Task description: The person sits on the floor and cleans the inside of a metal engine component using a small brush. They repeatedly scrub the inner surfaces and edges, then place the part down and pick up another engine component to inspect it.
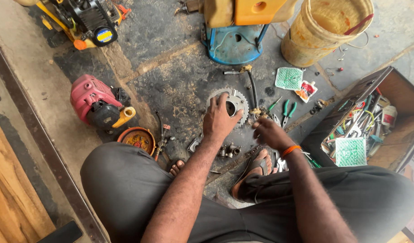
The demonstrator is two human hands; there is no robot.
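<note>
We crouch over a toothed metal disc on the workshop floor.

Nearest us, our right hand [270, 133] hovers half-open, fingers loosely curled, holding nothing, above the sandalled foot [257, 167]. Just beyond, our left hand [219, 119] lies palm-down, fingers spread, gripping the toothed disc [234, 102] (flat on the dark floor). Farther off stands the yellow bucket [322, 31].

A square green-and-white patterned packet [289, 78] lies on the floor below the yellow bucket [306, 45]. Touching its lower right corner is a smaller torn red-and-white sachet [306, 90]. A second green-and-white packet [350, 151] rests inside the open toolbox [398, 96]. A round blue-and-yellow label [104, 36] sits on the black engine [87, 15] at top left.
</note>
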